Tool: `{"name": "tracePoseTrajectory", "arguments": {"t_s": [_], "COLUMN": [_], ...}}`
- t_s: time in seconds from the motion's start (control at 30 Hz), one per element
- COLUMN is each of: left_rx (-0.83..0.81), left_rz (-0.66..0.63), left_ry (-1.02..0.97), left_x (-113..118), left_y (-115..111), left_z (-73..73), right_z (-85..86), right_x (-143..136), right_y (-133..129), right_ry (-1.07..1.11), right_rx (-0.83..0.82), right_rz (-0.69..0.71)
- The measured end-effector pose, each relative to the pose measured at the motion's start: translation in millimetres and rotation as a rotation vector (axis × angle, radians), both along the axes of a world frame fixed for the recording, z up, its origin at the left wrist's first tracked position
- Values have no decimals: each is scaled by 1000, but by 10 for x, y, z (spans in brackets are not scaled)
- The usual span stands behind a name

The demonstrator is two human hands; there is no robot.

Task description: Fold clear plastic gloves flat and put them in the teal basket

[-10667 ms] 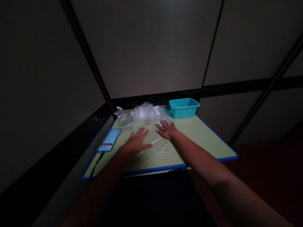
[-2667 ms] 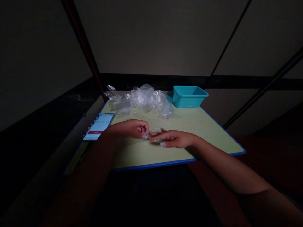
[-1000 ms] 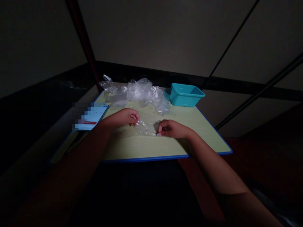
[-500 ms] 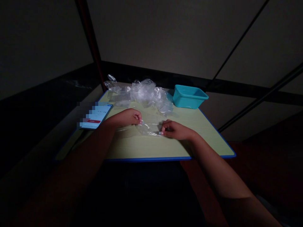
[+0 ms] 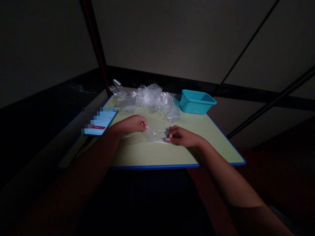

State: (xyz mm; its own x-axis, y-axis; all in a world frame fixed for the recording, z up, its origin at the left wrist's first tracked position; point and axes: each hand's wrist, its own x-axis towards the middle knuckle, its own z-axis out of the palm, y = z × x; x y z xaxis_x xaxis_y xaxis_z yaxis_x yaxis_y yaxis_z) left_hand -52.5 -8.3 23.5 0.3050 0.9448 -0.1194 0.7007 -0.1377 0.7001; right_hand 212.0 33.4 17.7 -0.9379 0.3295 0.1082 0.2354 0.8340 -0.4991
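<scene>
A clear plastic bag (image 5: 156,135) stretches between my two hands, low over the pale table (image 5: 152,157). My left hand (image 5: 137,124) pinches it at its left side, thumb against curled fingers. At the lower right corner, my right hand (image 5: 180,135) grips the plastic between thumb and fingers. The see-through film makes the bag's outline hard to follow. Beyond my hands lies a crumpled heap of clear plastic bags (image 5: 150,96).
A teal plastic basket (image 5: 195,106) stands at the table's back right. On the left edge lies a phone (image 5: 102,123) with its screen lit, partly behind my left forearm. The table has a blue rim, and a wall rises behind it.
The plastic between my hands looks flatter and more spread out than before. Both hands keep nearly the same place and grip. The whole view has shifted slightly.
</scene>
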Motion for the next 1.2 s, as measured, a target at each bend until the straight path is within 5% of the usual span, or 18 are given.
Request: {"name": "tracePoseTrajectory", "arguments": {"t_s": [0.7,1.2], "left_rx": [5,23], "left_rz": [16,26], "left_ry": [76,136], "left_x": [-32,-29], "left_y": [14,-15], "left_z": [-26,11], "right_z": [28,-20], "right_x": [69,53], "right_y": [64,50], "right_ry": [-56,-72], "right_rx": [-81,-134], "right_rz": [11,-144]}}
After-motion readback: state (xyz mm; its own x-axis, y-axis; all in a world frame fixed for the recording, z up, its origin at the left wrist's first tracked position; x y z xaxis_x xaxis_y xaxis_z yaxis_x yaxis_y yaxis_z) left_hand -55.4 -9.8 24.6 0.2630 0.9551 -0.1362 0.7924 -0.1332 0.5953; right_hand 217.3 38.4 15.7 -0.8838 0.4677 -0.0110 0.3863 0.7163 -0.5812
